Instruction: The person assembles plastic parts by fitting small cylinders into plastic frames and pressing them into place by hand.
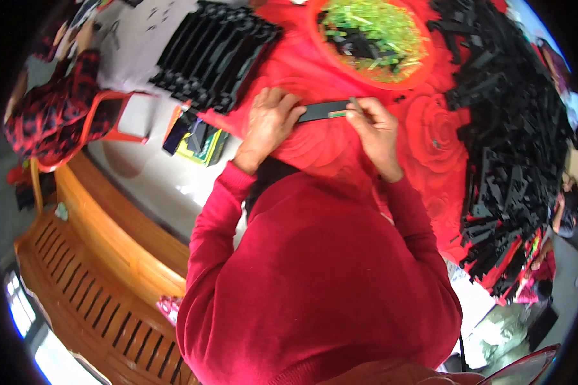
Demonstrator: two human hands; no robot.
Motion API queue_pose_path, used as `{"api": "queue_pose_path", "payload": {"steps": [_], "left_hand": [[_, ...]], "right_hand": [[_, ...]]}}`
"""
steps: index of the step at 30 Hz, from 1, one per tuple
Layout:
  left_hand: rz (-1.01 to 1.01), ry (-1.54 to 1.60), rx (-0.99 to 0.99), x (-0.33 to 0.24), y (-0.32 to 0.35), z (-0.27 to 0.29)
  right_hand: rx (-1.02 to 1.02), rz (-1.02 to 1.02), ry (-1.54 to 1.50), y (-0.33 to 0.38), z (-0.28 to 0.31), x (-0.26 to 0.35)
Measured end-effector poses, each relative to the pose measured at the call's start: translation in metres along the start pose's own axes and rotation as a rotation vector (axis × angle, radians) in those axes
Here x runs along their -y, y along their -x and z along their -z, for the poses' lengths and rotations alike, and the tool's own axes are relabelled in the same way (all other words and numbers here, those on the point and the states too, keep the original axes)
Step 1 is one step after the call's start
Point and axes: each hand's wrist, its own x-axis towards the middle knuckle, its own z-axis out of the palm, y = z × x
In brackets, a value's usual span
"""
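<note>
Right now, the black strip (324, 111) is lying on the red, rose-patterned table (424, 119), just above the middle of the frame. The left hand (273, 122) is touching the strip's left end with bent fingers; whether it is gripping or only pressing, I cannot tell. Near the strip's other end, the right hand (374, 128) is pinching a slender greyish piece (354, 104) between thumb and fingers, while a small greenish sliver (337, 114) is showing just beside the fingertips, too small to make out. A red basin (392, 85) holding yellow-green strips and black pieces is standing at the top of the frame. Ridged black parts (215, 58) are sitting in rows at upper left, and a heap of black parts (507, 109) is covering the right side. Farther left, a person in a checked shirt (51, 122) is sitting.
</note>
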Motion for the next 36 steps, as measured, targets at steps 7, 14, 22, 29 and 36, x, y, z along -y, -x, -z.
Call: {"api": "queue_pose_path", "payload": {"steps": [7, 14, 22, 29, 36], "left_hand": [[-0.153, 0.091, 0.049, -0.002, 0.003, 0.01], [-0.149, 0.196, 0.168, 0.005, -0.001, 0.02], [-0.041, 0.091, -0.143, -0.01, 0.024, 0.027], [-0.062, -0.021, -0.201, -0.032, 0.036, 0.014], [-0.036, -0.15, -0.152, -0.034, 0.037, -0.004]], "right_hand": [[-0.029, -0.034, -0.067, 0.005, 0.007, 0.004], [-0.01, -0.05, -0.038, 0.012, 0.001, 0.022], [-0.107, -0.056, 0.066, 0.014, -0.012, 0.0], [-0.152, 0.017, 0.292, 0.013, -0.041, -0.006], [-0.081, 0.08, 0.458, 0.017, -0.047, -0.008]]}}
